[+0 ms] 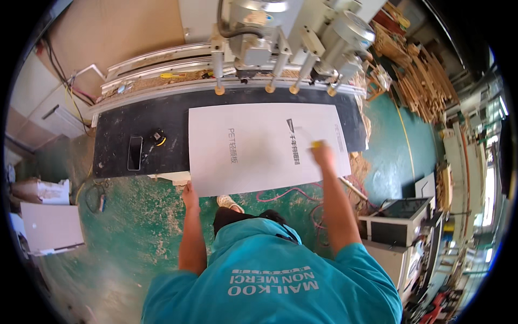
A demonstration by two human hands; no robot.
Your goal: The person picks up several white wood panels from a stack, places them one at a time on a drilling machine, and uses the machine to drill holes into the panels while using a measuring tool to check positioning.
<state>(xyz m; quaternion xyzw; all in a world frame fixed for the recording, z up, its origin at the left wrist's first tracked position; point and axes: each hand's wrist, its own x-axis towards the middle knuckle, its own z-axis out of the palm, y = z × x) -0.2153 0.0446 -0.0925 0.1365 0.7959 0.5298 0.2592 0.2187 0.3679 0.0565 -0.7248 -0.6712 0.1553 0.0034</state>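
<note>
A large white panel [259,154] with printed lettering lies across the black machine table [116,116], its near edge jutting out toward me. At the near left corner, the fingers of my left hand [190,197] are closed on the panel's edge. Over the panel's right part is my right hand [323,155], closed around a small yellow tool [316,144]. A pale, motion-smeared streak runs from that tool toward the far left, so its kind cannot be made out. Whether the tool touches the panel is also unclear.
On the table's left lie a phone [135,153] and a black-and-yellow tape measure [158,137]. Machine motors [252,38] and posts stand beyond the panel. A pink hose [286,191] runs over the sawdust-strewn green floor [135,216]. A cabinet [396,227] stands at right.
</note>
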